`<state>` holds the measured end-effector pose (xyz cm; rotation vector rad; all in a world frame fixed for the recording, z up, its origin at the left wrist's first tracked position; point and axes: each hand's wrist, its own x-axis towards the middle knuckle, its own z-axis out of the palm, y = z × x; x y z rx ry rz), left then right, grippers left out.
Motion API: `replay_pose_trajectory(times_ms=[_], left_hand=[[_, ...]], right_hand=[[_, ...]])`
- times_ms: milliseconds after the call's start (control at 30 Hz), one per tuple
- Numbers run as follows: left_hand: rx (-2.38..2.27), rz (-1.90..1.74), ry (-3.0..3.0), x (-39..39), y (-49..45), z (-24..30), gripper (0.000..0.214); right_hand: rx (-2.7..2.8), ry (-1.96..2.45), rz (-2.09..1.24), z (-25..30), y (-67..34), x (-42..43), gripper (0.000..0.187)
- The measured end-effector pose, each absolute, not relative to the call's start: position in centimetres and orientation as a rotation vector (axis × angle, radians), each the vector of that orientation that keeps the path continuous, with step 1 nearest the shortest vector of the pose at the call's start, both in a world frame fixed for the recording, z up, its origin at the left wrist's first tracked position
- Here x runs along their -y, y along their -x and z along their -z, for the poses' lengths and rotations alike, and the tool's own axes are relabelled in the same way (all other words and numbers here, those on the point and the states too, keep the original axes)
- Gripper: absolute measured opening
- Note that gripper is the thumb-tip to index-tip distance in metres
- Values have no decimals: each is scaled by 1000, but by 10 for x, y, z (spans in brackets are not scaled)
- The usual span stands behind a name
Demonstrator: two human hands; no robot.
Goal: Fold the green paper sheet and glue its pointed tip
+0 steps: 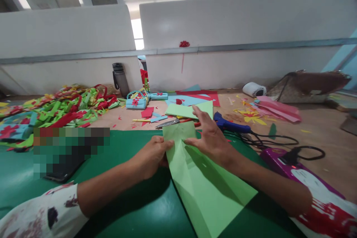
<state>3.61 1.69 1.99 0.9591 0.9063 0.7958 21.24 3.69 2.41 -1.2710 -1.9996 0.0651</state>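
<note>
A sheet of light green paper [208,189] stands up in front of me, creased and partly folded towards its upper end. My left hand [153,154] grips its left edge near the top, thumb on the near face and fingers behind. Over the paper's upper right side is my right hand [213,139], fingers stretched out and thumb apart from them. The thumb tip is at the crease; whether it touches the paper I cannot tell. Beyond the hands lies another light green sheet [178,110]. Scissors [170,122] are partly hidden behind the held paper.
A blue glue gun [232,124] with black cable lies right, near a purple power strip [292,169]. Left are a dark phone [65,165], colourful paper scraps [69,108] and a bottle [120,80]. Small blue paper bags [136,102], a white roll [253,89] and a handbag [304,87] stand behind.
</note>
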Motion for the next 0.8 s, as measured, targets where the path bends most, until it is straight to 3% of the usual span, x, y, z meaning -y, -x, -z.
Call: replay_pose_trajectory(times_ms=[167, 300, 800], left_hand=[[-896, -795, -902, -19, -32, -23, 20], [-873, -780, -859, -16, -34, -27, 15], [-919, -575, -1075, -6, -28, -26, 13]], right_hand=[[2311, 995, 351, -29, -214, -31, 35], [2396, 843, 328, -31, -213, -28, 17], [2502, 583, 368, -36, -216, -27, 16]])
